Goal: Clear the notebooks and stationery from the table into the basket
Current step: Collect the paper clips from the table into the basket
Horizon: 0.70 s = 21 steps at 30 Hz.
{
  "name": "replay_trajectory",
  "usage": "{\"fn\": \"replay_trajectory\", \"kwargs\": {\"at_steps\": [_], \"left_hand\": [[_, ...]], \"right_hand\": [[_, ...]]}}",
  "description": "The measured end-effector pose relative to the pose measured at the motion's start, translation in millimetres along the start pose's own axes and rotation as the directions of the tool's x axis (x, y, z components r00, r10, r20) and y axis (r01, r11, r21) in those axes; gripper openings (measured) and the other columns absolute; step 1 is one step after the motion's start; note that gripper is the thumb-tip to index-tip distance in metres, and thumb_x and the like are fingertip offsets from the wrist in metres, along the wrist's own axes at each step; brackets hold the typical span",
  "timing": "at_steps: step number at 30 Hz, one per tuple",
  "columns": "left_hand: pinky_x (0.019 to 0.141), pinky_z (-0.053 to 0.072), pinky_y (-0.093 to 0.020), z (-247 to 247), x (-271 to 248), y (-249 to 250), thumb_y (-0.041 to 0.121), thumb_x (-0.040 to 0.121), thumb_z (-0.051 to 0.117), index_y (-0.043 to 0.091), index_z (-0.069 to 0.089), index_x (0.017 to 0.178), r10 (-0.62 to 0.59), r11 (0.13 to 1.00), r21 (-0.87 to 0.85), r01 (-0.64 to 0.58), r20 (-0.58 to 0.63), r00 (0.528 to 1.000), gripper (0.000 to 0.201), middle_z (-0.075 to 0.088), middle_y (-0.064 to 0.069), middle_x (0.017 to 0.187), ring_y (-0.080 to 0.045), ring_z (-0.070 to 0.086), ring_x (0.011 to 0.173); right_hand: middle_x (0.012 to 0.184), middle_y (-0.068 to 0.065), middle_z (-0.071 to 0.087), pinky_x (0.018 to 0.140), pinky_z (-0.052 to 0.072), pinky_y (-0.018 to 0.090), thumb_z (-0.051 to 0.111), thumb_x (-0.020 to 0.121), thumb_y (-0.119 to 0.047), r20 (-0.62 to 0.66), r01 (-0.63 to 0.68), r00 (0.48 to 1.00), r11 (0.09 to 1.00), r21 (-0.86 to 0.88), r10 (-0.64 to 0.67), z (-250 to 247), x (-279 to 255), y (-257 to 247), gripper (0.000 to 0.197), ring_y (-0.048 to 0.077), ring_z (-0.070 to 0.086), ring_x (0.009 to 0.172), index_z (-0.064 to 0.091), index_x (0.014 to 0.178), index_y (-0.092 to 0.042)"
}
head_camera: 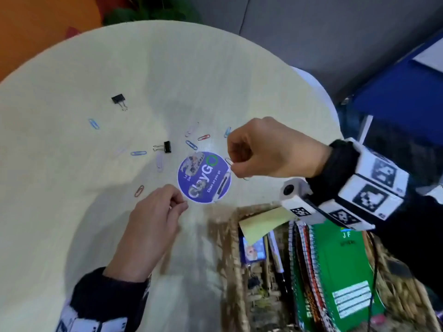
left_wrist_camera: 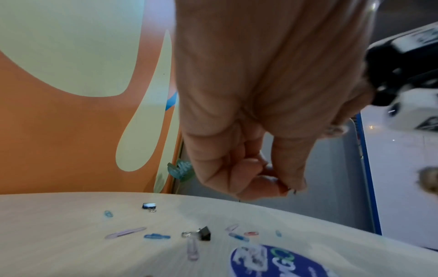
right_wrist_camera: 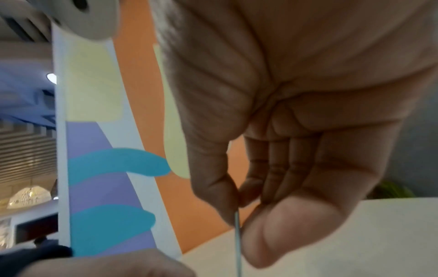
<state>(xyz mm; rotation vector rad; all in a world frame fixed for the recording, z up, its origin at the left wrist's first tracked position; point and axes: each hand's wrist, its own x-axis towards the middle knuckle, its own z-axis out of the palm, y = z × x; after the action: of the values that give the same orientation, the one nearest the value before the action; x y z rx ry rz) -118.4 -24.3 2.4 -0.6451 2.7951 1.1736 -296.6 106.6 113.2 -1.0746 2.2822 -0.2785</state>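
green notebook (head_camera: pixel 345 264), black binder clips (head_camera: pixel 167 146), purple sticker (head_camera: pixel 203 177).

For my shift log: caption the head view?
Both hands pinch paper clips above a table strewn with clips, basket beside.

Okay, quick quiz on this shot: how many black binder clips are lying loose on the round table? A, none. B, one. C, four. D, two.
D: the head view shows one black binder clip towards the far left of the table, and a second binder clip nearer the round purple sticker, among scattered paper clips.
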Motion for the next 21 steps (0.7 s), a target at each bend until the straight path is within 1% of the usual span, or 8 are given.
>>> {"fn": "replay_trajectory", "kwargs": {"at_steps": [4, 6, 8, 11, 14, 16, 18, 21], "left_hand": [[0.064, 0.027, -0.013, 1.8, -18.1, 28.9, 0.01, 0.088, 0.069, 0.013, 0.064, 0.092, 0.026, 1.0, 0.002, -0.026, -0.055, 0.998, 0.007, 0.061, 0.007, 0.072, 0.005, 0.052, 0.064], [0.069, 0.032, -0.001, 0.6, -30.1, 44.5, 0.009, 0.087, 0.07, 0.014, 0.067, 0.094, 0.043, 0.999, -0.019, -0.045, -0.086, 0.995, 0.009, 0.064, 0.005, 0.073, -0.002, 0.057, 0.064], [0.071, 0.032, 0.009, -0.4, -43.7, 59.9, 0.011, 0.088, 0.071, 0.016, 0.068, 0.095, 0.046, 0.997, -0.052, -0.051, -0.088, 0.995, 0.01, 0.067, 0.003, 0.076, -0.01, 0.062, 0.066], [0.069, 0.04, -0.001, 0.6, -68.5, 80.1, 0.012, 0.087, 0.071, 0.019, 0.07, 0.094, 0.097, 0.988, -0.112, -0.107, -0.089, 0.991, 0.01, 0.069, 0.005, 0.077, -0.014, 0.062, 0.07], [0.068, 0.04, -0.002, 8.7, -93.8, 96.2, 0.019, 0.087, 0.07, 0.021, 0.072, 0.093, 0.176, 0.976, -0.127, -0.18, -0.04, 0.984, 0.007, 0.065, 0.014, 0.072, -0.004, 0.062, 0.084], [0.067, 0.039, 0.0, 19.1, -109.0, 102.2, 0.024, 0.082, 0.065, 0.024, 0.07, 0.093, 0.224, 0.971, -0.091, -0.22, 0.035, 0.974, 0.012, 0.062, 0.017, 0.069, 0.007, 0.06, 0.072], [0.063, 0.037, -0.001, 31.0, -122.9, 107.1, 0.019, 0.084, 0.068, 0.025, 0.063, 0.093, 0.261, 0.965, -0.028, -0.259, 0.131, 0.956, 0.012, 0.062, 0.014, 0.071, 0.012, 0.051, 0.059], [0.062, 0.038, -0.011, 51.5, -134.9, 115.9, 0.01, 0.087, 0.063, 0.021, 0.053, 0.088, 0.289, 0.946, 0.062, -0.317, 0.274, 0.917, 0.015, 0.061, 0.006, 0.077, -0.005, 0.054, 0.065]], "right_hand": [[0.066, -0.006, 0.066, 0.056, 0.045, 0.016, 0.066, 0.076, -0.017, 0.077, 0.032, 0.996, 0.997, 0.067, -0.037, 30.3, -88.6, 13.9, 0.005, 0.006, 0.056, 0.054, 0.063, 0.074, -0.02], [0.071, -0.007, 0.064, 0.057, 0.042, 0.019, 0.065, 0.08, -0.017, 0.194, 0.014, 0.981, 1.0, 0.005, -0.015, 63.1, -117.4, 24.2, 0.002, 0.003, 0.054, 0.058, 0.065, 0.08, -0.019], [0.08, -0.001, 0.068, 0.066, 0.047, 0.026, 0.06, 0.083, -0.015, 0.269, -0.005, 0.963, 0.998, -0.059, 0.021, 97.3, -136.1, 31.9, 0.009, 0.014, 0.061, 0.073, 0.068, 0.086, -0.015], [0.094, 0.01, 0.069, 0.078, 0.051, 0.033, 0.053, 0.085, -0.008, 0.327, -0.026, 0.943, 0.994, -0.108, 0.06, 138.5, -148.2, 37.8, 0.015, 0.025, 0.064, 0.091, 0.067, 0.091, -0.008], [0.097, 0.019, 0.064, 0.074, 0.048, 0.035, 0.051, 0.086, 0.0, 0.383, -0.015, 0.921, 0.988, -0.154, 0.074, 165.8, -147.8, 34.7, 0.013, 0.032, 0.062, 0.095, 0.062, 0.092, -0.001], [0.096, 0.023, 0.06, 0.07, 0.044, 0.034, 0.05, 0.086, 0.003, 0.422, 0.005, 0.903, 0.981, -0.194, 0.079, 177.7, -146.0, 28.8, 0.013, 0.035, 0.063, 0.097, 0.06, 0.093, 0.0], [0.106, 0.023, 0.062, 0.075, 0.049, 0.036, 0.051, 0.087, 0.002, 0.431, 0.017, 0.899, 0.978, -0.207, 0.075, 184.7, -145.1, 26.4, 0.018, 0.037, 0.062, 0.1, 0.06, 0.103, 0.004], [0.11, 0.018, 0.064, 0.083, 0.051, 0.037, 0.062, 0.085, -0.009, 0.393, -0.004, 0.916, 0.982, -0.188, 0.079, 179.5, -149.2, 32.5, 0.027, 0.033, 0.063, 0.101, 0.059, 0.11, -0.001]]}}
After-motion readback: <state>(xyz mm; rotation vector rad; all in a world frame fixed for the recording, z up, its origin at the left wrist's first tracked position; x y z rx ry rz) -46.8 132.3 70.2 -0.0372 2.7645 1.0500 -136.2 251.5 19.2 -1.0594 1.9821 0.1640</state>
